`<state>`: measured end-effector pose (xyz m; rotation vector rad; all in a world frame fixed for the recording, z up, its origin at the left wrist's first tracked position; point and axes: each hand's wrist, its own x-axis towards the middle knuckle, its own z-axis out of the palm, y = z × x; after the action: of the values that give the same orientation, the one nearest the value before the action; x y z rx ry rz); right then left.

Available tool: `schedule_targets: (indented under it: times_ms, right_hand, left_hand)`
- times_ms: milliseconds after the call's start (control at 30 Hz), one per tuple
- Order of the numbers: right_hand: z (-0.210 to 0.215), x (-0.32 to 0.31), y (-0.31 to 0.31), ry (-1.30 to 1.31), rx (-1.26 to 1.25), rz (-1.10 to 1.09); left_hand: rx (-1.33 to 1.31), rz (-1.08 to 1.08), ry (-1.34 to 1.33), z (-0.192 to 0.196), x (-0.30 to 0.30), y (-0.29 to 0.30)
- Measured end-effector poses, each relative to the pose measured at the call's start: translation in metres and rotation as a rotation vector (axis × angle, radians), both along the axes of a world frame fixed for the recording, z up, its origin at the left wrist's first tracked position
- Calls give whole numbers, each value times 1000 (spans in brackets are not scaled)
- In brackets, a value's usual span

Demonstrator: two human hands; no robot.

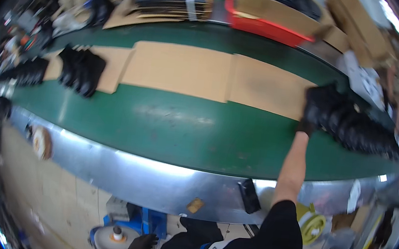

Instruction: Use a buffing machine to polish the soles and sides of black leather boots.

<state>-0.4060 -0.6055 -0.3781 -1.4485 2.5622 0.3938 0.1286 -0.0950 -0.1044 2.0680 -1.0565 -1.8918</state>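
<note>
My right arm stretches across the green conveyor belt (170, 126). My right hand (306, 127), in a dark glove, touches the near end of a row of black boots (347, 119) on the right. Its fingers blend into the black boots and are blurred, so their grip is hidden. Low in the picture, my left hand (141, 247) is also gloved in black, fingers apart with nothing seen in them. It hangs beside a blue machine (151, 222) with a round grey part (112, 242). More black boots (81, 69) stand on cardboard at the left.
Flat cardboard sheets (176, 70) lie end to end along the belt. Behind are stacked cardboard (168, 10) and a red bin (269, 30). The metal ledge (145, 172) in front bears a black box-like object (249, 196), a tape roll (41, 142) and a small tan piece (195, 205).
</note>
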Motion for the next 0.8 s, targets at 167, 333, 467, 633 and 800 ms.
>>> schedule_targets:
  times_ms: [167, 333, 467, 633, 800]
  right_hand:
    - [-29, -91, -45, 535, 118, 339]
    - [63, 418, -24, -1840, -461, -233]
    - [132, 621, -35, -1580, -536, 662]
    - [182, 721, -106, -1040, -717, 1229]
    - [199, 713, -111, -794, -410, 1241]
  left_hand:
    - [-168, 41, -227, -48, -30, -34]
    - [-732, 213, -1135, -87, 15, -104]
    - [-310, 107, -1420, -167, 23, -163]
    - [-254, 302, -1211, -157, 0, -195]
    - [-293, 332, -1219, -160, 6, -192]
